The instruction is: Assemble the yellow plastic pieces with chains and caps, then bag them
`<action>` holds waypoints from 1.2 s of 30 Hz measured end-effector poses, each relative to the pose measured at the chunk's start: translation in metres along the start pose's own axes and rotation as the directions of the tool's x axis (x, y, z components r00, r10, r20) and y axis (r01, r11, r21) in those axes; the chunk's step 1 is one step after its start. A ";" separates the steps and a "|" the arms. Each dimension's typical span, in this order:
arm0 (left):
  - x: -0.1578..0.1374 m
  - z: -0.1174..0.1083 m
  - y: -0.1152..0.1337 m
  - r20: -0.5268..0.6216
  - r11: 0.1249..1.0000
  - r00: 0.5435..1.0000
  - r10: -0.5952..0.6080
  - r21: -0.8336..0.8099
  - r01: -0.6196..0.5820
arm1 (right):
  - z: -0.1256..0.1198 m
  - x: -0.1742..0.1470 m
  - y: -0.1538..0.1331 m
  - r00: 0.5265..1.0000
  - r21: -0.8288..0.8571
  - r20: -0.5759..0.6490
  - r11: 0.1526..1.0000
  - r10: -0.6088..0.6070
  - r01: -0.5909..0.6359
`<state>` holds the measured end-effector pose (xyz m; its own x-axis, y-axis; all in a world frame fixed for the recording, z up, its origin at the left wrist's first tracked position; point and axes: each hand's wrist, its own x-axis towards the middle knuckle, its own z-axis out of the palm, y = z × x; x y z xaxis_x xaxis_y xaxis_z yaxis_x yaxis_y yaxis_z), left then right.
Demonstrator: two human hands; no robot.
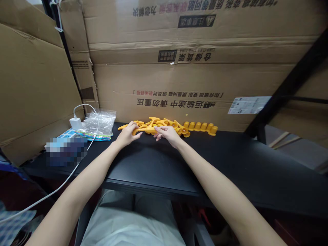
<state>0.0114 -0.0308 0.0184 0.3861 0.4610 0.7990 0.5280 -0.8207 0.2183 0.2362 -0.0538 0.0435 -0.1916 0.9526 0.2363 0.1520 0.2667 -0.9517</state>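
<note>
Between my two hands is an orange-yellow plastic piece [147, 130], long and narrow with a ribbed part, lying level across. My left hand [128, 134] grips its left end, fingers on top and thumb underneath. The fingers of my right hand [166, 133] pinch its right end. Right behind my hands lies a pile of matching yellow parts; some have T-shaped handles [154, 119], others are hollow tubes with flared ends [185, 130]. To the right of the pile, several short yellow cup-shaped pieces [198, 126] stand in a row. My fingers hide part of the held piece.
Everything rests on a black tabletop [159, 160] backed by a cardboard wall [164, 78]. At the left are a clear plastic bag [101, 121], a white charger plug [75, 123] and a blurred-out item [66, 151]. A white cable [64, 182] runs over the left edge.
</note>
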 end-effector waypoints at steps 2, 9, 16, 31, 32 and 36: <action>0.000 0.000 0.000 -0.001 1.000 1.000 0.004 0.010 -0.004 | 0.000 0.000 0.000 1.000 0.004 -0.006 1.000 0.013 -0.013; 0.000 0.001 -0.001 0.015 1.000 1.000 0.003 0.018 -0.003 | 0.004 0.003 0.003 0.997 0.080 -0.020 0.994 0.071 -0.069; 0.001 0.001 0.005 0.004 0.997 0.998 -0.065 -0.034 0.065 | -0.005 0.011 0.008 0.993 0.336 -0.067 0.939 0.100 -0.072; -0.006 0.009 -0.012 0.108 0.994 0.988 -0.113 0.001 0.113 | -0.031 0.027 0.048 0.779 -0.426 -0.412 0.856 -0.472 0.293; -0.006 0.010 -0.012 0.117 0.994 0.987 -0.112 -0.004 0.113 | -0.030 0.027 0.050 0.785 -0.533 -0.348 0.797 -0.512 0.284; -0.007 0.011 -0.014 0.130 0.993 0.985 -0.115 -0.018 0.118 | -0.030 0.028 0.055 0.842 -0.791 -0.166 0.579 -0.513 0.197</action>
<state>0.0098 -0.0186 0.0035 0.4179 0.5920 0.6892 0.5560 -0.7666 0.3213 0.2683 -0.0081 0.0036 -0.0783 0.6894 0.7201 0.8176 0.4578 -0.3493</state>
